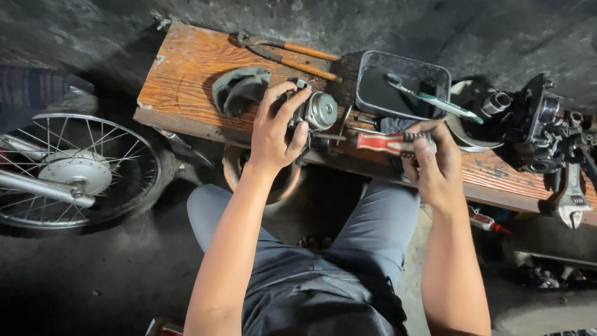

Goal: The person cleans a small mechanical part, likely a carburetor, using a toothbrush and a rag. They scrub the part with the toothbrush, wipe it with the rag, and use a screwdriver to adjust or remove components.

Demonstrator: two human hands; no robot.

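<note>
My left hand (277, 127) grips a small metal carburettor (317, 111) resting on a worn wooden bench (186, 74). My right hand (435, 162) holds a screwdriver (382, 142) with a red and grey handle; its shaft points left at the carburettor's lower side. A grey rag (239, 87) lies just left of the carburettor.
A black tray (404, 84) of dark liquid holds a toothbrush (435, 99). Pliers (289, 55) lie at the bench's back. Dark engine parts (541, 127) and a wrench (572, 196) sit at the right end. A spoked wheel (74, 171) lies on the floor, left.
</note>
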